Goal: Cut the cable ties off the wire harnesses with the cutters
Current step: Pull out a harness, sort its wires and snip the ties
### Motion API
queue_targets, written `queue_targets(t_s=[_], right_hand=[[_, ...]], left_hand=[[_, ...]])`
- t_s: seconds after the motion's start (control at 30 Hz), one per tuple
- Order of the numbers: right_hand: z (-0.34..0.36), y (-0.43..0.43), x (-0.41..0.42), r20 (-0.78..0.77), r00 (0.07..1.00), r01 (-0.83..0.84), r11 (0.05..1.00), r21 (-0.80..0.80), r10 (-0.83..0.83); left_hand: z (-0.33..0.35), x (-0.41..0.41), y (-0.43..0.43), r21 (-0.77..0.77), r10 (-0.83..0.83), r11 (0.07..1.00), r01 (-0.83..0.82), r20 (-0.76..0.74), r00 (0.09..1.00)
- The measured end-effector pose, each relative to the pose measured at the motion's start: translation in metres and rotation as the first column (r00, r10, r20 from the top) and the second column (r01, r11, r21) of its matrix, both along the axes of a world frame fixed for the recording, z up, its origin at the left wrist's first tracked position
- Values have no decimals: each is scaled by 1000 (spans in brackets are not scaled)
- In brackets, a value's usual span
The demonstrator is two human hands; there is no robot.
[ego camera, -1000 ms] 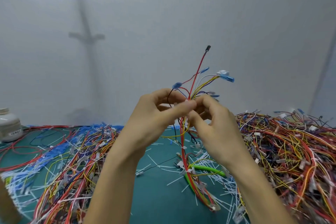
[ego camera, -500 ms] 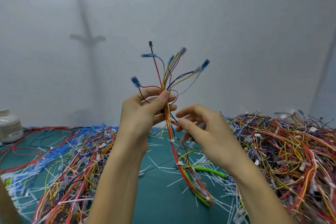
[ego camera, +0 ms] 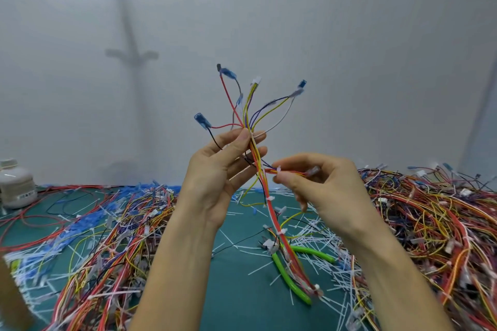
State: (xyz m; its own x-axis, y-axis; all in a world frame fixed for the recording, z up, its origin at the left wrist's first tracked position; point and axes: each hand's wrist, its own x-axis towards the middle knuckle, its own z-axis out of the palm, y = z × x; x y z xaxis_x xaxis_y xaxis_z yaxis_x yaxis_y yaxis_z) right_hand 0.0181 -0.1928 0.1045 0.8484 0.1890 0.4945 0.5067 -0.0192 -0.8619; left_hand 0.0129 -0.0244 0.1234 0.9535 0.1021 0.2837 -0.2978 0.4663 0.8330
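**Head view: you hold one harness upright in both hands, cutters lying on the tabletop**

Head view shows the wire harness [ego camera: 271, 212] as a thin bundle of red, yellow, orange, purple and black wires. It is bound at intervals by small white cable ties [ego camera: 281, 231]. Above your grip the wires fan out into separate leads tipped with blue and white connectors, which look slightly blurred.

The harness stands nearly upright between your hands. Its lower end trails down to the green tabletop [ego camera: 236, 290], crossing over the cutters [ego camera: 317, 254], whose green handles lie there, touched by neither hand.

Your left hand [ego camera: 215, 177] pinches the bundle between thumb and curled fingers, just below the point where the leads spread. Your right hand [ego camera: 322, 185] sits just beside it and slightly lower. Its thumb and forefinger are closed on a short side branch that juts out toward the right and ends in a pale connector, and the remaining fingers curl loosely beneath.

Heaps of other harnesses [ego camera: 430, 223] cover the tabletop on both sides. Clipped white tie offcuts [ego camera: 317, 236] are scattered between them. A white bottle [ego camera: 16, 183] stands at the far left edge.
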Motion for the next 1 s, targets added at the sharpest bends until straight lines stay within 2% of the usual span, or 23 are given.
queue_targets(t_s=[0.07, 0.13, 0.23, 0.37, 0.43, 0.5, 0.6, 0.77, 0.87, 1.0], right_hand=[[0, 2, 1, 10, 999, 51, 995, 81, -52], [0, 2, 2, 23, 995, 94, 985, 145, -98], [0, 2, 4, 46, 986, 148, 969, 200, -160], [-2, 0, 6, 49, 975, 199, 949, 244, -217], [-2, -2, 7, 32, 970, 225, 937, 268, -242], [-2, -3, 7, 26, 966, 241, 930, 277, -258], [-3, -1, 7, 41, 964, 243, 934, 263, -262], [-4, 5, 5, 35, 981, 181, 960, 214, -193], [-3, 3, 6, -43, 991, 129, 966, 223, -123], [-5, -1, 13, -153, 969, 228, 939, 258, -193]], left_hand=[[-1, 0, 1, 94, 37, 995, -39, 23, 999], [0, 0, 3, 268, 75, 960, -82, 37, 996], [-2, -2, 5, 449, 57, 892, -52, 2, 998], [-5, -4, 9, 685, -22, 728, 40, -36, 999], [-4, -7, 13, 745, -102, 661, 89, -28, 994], [-4, -8, 15, 774, -146, 622, 113, -27, 989], [-6, -6, 10, 783, -87, 616, 82, -35, 996], [-7, -4, 1, 689, -89, 724, 35, 43, 995], [-8, -3, 2, 633, -43, 774, 5, 44, 998], [-8, -2, 8, 584, 23, 811, -43, 41, 999]])
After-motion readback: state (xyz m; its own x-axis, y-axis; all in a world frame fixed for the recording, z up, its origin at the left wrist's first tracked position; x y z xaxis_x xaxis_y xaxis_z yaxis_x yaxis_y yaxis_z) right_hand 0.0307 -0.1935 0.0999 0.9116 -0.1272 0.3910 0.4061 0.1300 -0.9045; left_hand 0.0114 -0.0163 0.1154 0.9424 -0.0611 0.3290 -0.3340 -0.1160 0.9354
